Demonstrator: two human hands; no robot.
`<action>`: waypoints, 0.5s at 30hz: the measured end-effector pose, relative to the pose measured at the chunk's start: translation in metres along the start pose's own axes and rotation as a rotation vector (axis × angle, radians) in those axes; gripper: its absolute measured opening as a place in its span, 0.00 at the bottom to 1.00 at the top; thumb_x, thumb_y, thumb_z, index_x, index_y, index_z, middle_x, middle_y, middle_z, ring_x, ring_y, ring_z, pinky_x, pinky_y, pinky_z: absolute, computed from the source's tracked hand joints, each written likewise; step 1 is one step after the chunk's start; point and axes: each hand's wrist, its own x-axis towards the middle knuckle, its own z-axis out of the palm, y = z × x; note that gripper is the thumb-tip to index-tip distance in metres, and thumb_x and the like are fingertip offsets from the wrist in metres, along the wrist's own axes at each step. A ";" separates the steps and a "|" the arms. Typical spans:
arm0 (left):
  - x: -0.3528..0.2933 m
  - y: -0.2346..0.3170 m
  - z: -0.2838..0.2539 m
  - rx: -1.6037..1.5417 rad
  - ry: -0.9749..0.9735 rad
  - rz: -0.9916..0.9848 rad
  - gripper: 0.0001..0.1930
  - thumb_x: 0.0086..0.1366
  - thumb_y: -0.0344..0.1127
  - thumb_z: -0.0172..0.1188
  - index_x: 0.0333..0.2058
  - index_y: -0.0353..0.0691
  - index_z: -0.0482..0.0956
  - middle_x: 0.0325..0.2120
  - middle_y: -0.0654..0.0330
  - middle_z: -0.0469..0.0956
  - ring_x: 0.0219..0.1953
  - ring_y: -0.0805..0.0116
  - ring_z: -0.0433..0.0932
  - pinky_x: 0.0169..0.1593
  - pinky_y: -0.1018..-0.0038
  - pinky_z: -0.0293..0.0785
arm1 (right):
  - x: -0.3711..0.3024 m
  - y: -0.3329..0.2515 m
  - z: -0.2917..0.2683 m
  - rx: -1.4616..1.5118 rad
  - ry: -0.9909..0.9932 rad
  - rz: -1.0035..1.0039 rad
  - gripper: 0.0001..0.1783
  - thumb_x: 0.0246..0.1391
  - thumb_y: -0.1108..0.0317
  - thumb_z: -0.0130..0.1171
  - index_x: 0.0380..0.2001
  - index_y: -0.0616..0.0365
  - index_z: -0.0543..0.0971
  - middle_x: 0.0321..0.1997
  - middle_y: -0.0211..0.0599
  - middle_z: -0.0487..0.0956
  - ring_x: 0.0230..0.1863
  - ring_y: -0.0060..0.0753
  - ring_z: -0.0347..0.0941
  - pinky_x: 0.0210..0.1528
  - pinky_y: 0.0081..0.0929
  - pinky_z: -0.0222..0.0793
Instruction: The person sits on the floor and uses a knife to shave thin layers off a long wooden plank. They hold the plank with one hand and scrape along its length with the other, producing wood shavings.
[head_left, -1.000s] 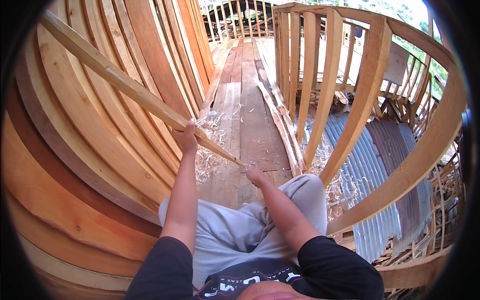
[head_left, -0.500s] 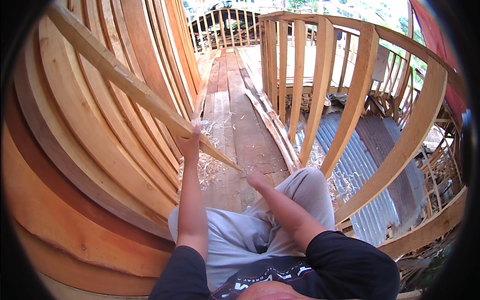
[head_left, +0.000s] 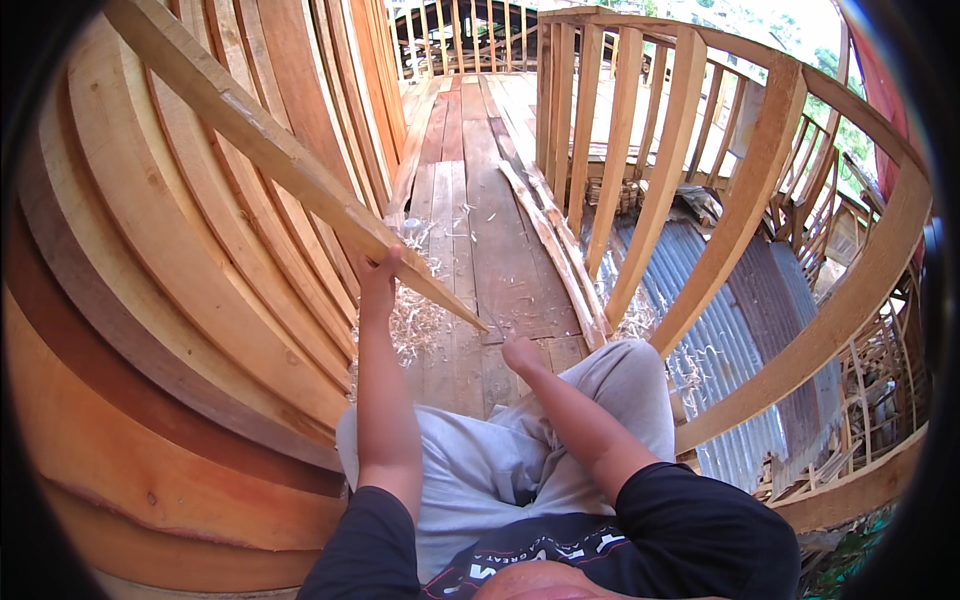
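A long squared piece of timber (head_left: 270, 150) slants from the upper left down to a narrow end in front of my knees. My left hand (head_left: 378, 275) is wrapped round its lower part from below. Just right of the lower end, apart from it, is my right hand (head_left: 521, 355), its fingers closed. Something thin seems to poke out of that fist toward the timber's tip, too small to make out. Curled wood shavings (head_left: 412, 330) lie under the timber and beside my left hand.
Tall planks (head_left: 150, 220) stand in a row along my left. A wooden railing (head_left: 665, 185) curves along the right, with corrugated metal sheets (head_left: 770, 330) below it. Two rough strips of wood (head_left: 555, 245) lie on the plank floor (head_left: 490, 230) by the railing.
My right hand has drawn slightly away from the timber's lower end, to the right. My left hand keeps its hold. The whole view has shifted a little.
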 end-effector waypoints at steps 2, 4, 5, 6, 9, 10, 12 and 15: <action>0.001 -0.003 -0.015 -0.287 -0.017 -0.096 0.21 0.62 0.43 0.63 0.49 0.37 0.71 0.44 0.54 0.74 0.46 0.65 0.74 0.53 0.68 0.68 | -0.001 -0.004 -0.001 0.038 0.015 0.021 0.37 0.64 0.48 0.26 0.46 0.71 0.76 0.52 0.63 0.74 0.58 0.62 0.67 0.61 0.49 0.59; 0.001 -0.002 -0.020 -0.422 -0.051 -0.137 0.25 0.65 0.50 0.55 0.51 0.35 0.70 0.45 0.52 0.74 0.49 0.60 0.73 0.56 0.63 0.66 | -0.002 -0.007 -0.001 0.096 0.035 0.017 0.38 0.64 0.47 0.26 0.45 0.71 0.76 0.52 0.64 0.74 0.57 0.62 0.68 0.61 0.49 0.59; 0.004 -0.001 -0.022 -0.412 -0.078 -0.130 0.28 0.66 0.55 0.50 0.51 0.34 0.70 0.45 0.51 0.74 0.48 0.57 0.73 0.55 0.62 0.66 | -0.001 -0.009 -0.002 0.133 0.055 0.031 0.39 0.63 0.45 0.28 0.45 0.73 0.76 0.51 0.66 0.73 0.57 0.63 0.68 0.61 0.49 0.60; 0.006 0.003 -0.021 -0.400 -0.106 -0.122 0.31 0.68 0.60 0.44 0.51 0.33 0.70 0.44 0.50 0.74 0.48 0.55 0.72 0.55 0.60 0.66 | -0.001 -0.012 -0.003 0.171 0.074 0.045 0.39 0.63 0.44 0.30 0.45 0.74 0.76 0.50 0.69 0.73 0.56 0.64 0.68 0.60 0.49 0.60; 0.002 0.014 -0.004 -0.176 -0.344 -0.144 0.35 0.68 0.63 0.38 0.49 0.32 0.71 0.43 0.49 0.75 0.49 0.54 0.72 0.54 0.60 0.67 | 0.013 -0.005 -0.002 0.216 0.124 0.072 0.40 0.62 0.43 0.32 0.44 0.76 0.76 0.49 0.71 0.73 0.55 0.65 0.69 0.59 0.49 0.62; 0.001 0.017 -0.007 -0.167 -0.346 -0.151 0.35 0.68 0.63 0.37 0.49 0.32 0.71 0.42 0.49 0.75 0.49 0.54 0.72 0.54 0.60 0.67 | 0.012 -0.006 0.004 0.220 0.119 0.075 0.40 0.62 0.43 0.32 0.43 0.76 0.76 0.49 0.71 0.73 0.55 0.65 0.69 0.59 0.49 0.62; 0.005 0.022 -0.014 -0.144 -0.347 -0.167 0.36 0.67 0.65 0.37 0.48 0.31 0.72 0.41 0.49 0.75 0.49 0.53 0.72 0.54 0.58 0.67 | 0.016 -0.011 0.009 0.286 0.109 0.078 0.40 0.62 0.43 0.33 0.42 0.76 0.77 0.49 0.72 0.72 0.56 0.65 0.68 0.59 0.49 0.61; 0.008 0.015 -0.009 -0.254 -0.335 -0.190 0.34 0.66 0.62 0.43 0.48 0.31 0.72 0.41 0.49 0.75 0.49 0.51 0.71 0.57 0.54 0.62 | 0.046 0.008 0.031 0.278 0.250 0.058 0.40 0.62 0.43 0.34 0.36 0.76 0.78 0.38 0.67 0.78 0.43 0.61 0.77 0.44 0.49 0.70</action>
